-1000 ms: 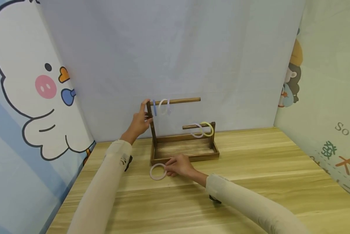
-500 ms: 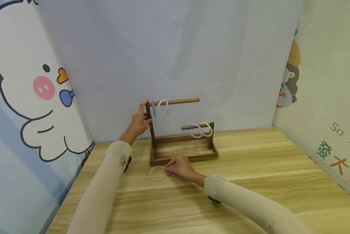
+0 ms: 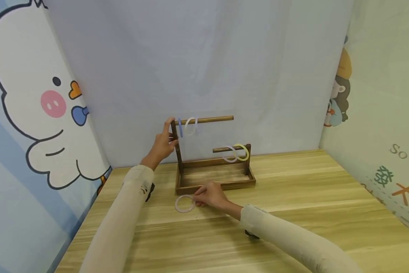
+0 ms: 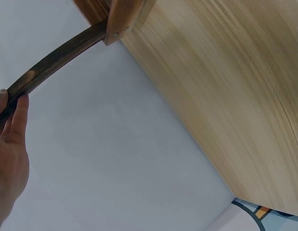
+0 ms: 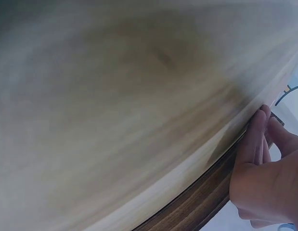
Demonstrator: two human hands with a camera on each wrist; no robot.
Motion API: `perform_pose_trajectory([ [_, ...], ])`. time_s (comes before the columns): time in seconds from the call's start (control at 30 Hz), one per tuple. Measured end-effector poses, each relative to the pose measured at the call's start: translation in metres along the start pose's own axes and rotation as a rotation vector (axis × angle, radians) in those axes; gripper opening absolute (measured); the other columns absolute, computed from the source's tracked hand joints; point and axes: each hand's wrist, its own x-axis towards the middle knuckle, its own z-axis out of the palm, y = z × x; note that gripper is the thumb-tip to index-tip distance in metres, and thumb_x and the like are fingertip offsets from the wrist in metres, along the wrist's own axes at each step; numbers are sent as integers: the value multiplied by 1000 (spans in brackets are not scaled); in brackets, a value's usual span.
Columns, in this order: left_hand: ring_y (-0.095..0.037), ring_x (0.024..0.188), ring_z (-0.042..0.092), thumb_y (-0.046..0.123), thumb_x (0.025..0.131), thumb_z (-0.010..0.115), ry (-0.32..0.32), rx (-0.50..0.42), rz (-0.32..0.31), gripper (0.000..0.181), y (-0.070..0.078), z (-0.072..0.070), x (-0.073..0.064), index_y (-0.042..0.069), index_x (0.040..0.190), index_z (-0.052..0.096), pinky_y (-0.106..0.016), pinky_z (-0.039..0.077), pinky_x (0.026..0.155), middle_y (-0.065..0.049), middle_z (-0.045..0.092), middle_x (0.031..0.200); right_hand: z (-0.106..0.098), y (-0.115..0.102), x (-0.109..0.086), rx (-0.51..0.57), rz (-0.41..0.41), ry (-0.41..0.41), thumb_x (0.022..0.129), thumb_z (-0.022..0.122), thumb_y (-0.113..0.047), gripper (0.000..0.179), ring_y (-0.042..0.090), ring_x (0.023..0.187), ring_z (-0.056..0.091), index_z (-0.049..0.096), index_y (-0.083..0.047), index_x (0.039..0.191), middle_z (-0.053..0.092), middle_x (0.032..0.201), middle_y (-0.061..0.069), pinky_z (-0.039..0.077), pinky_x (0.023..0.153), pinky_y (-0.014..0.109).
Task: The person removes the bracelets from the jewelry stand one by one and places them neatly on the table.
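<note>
In the head view my left hand (image 3: pixel 162 145) grips the tall upright post (image 3: pixel 178 152) of a dark wooden bangle rack near its top. The left wrist view shows the fingers and thumb on either side of that post. My right hand (image 3: pixel 211 195) pinches a pale pink bangle (image 3: pixel 184 211) by its right side, just in front of the rack's tray (image 3: pixel 238 184). On the upper bar (image 3: pixel 216 119) hang a blue bangle (image 3: pixel 180 129), a white one (image 3: pixel 186 127) and a pale lilac one (image 3: pixel 196 126). The lower bar carries a lilac bangle (image 3: pixel 230 161) and a yellow bangle (image 3: pixel 247 153).
The rack stands on a wood-grain table (image 3: pixel 293 189), near a plain pale backdrop (image 3: pixel 276 76). A cartoon-printed panel (image 3: pixel 23 125) borders the left side, and another printed panel (image 3: pixel 378 113) the right.
</note>
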Motion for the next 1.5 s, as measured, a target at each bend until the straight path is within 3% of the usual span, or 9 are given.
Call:
perform_pose_trajectory([
  [0.33, -36, 102, 65, -4, 89, 63, -5, 29, -16, 85, 0, 4, 3, 26, 150, 13, -44, 57, 83, -27, 64, 112, -9, -1, 5, -74, -46, 0, 82, 76, -9, 22, 29, 61, 70, 71, 7, 98, 72, 77, 13, 60, 54, 33],
  [0.57, -36, 101, 66, -4, 88, 64, 8, 35, 7, 86, -2, 4, 3, 28, 150, 13, -43, 57, 83, -27, 64, 110, -18, -10, 14, -155, -64, 41, 82, 77, -16, 22, 19, 67, 71, 74, 0, 96, 74, 81, 8, 57, 55, 23],
  [0.7, -36, 103, 65, -4, 88, 63, 6, 24, 7, 88, -2, 3, 2, 32, 150, 12, -44, 57, 83, -27, 64, 110, -27, -17, 20, -120, -107, 63, 82, 77, -14, 22, 24, 66, 71, 73, 3, 97, 73, 82, 12, 58, 55, 26],
  [0.9, -36, 105, 64, -4, 89, 63, -4, 8, -25, 88, 0, 3, 1, 35, 149, 13, -44, 57, 84, -26, 65, 110, -43, -23, 32, -207, -160, 134, 80, 79, -16, 21, 17, 69, 71, 75, -4, 97, 74, 86, 9, 57, 56, 22],
  [1.1, -35, 107, 63, -3, 89, 64, -6, -6, -48, 88, 1, 5, 2, 40, 147, 13, -42, 57, 85, -24, 65, 111, -56, -32, 38, -147, -192, 139, 81, 78, -14, 23, 27, 70, 71, 73, -1, 99, 73, 86, 13, 60, 57, 31],
  [1.2, -36, 106, 63, -4, 88, 63, -7, -15, -43, 88, 1, 4, 2, 37, 148, 14, -44, 56, 85, -26, 65, 111, -60, -36, 41, -146, -173, 157, 81, 78, -15, 25, 23, 68, 71, 73, -1, 100, 73, 88, 13, 60, 59, 34],
  [1.33, -36, 104, 64, -6, 87, 64, 5, -14, -30, 86, 1, 4, 2, 30, 149, 16, -44, 57, 85, -26, 66, 109, -67, -41, 47, -187, -147, 201, 80, 79, -20, 25, 18, 72, 71, 74, -6, 100, 74, 89, 9, 59, 60, 28],
  [1.5, -35, 103, 65, -5, 87, 64, 6, 10, -16, 87, -2, 5, 3, 32, 149, 14, -42, 57, 85, -26, 66, 109, -75, -46, 55, -231, -177, 266, 79, 80, -21, 25, 16, 75, 71, 75, -6, 99, 74, 90, 8, 59, 62, 26],
])
